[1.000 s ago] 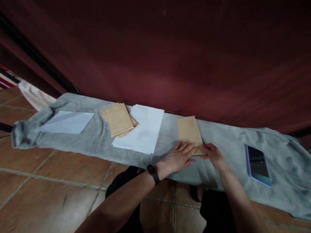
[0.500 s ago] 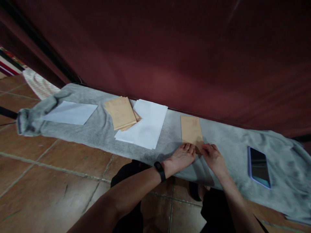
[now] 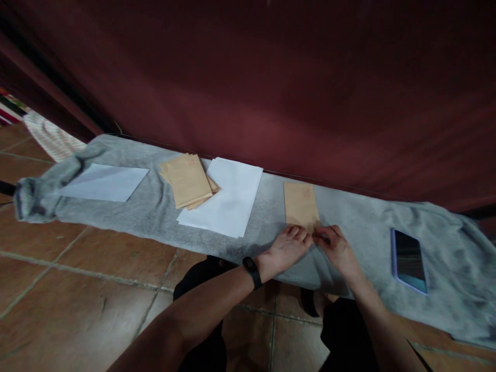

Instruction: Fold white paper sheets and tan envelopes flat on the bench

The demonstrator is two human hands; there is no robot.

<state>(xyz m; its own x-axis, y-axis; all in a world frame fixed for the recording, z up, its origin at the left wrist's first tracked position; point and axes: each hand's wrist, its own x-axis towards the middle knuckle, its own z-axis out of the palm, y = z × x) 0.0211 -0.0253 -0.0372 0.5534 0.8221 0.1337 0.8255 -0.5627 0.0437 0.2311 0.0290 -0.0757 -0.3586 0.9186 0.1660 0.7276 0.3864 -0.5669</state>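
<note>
A brown envelope [image 3: 299, 203] lies on the grey cloth [image 3: 155, 217] close to the red wall. Its near end is under my two hands. My left hand [image 3: 285, 247], with a black band on the wrist, has its fingers curled down onto the envelope's near edge. Touching it from the right, my right hand [image 3: 334, 244] pinches the same edge with bent fingers. What the fingertips hold beneath them is hidden.
A stack of brown envelopes [image 3: 188, 180] overlaps a pile of white sheets [image 3: 226, 199] to the left. Further left lies a white envelope [image 3: 103, 182]. A phone [image 3: 408, 260] rests on the cloth at right. Brown floor tiles [image 3: 77, 289] run along the near side.
My left hand went from lying flat on the envelope to curled at its near edge. Both hands drew together. The envelope has barely shifted.
</note>
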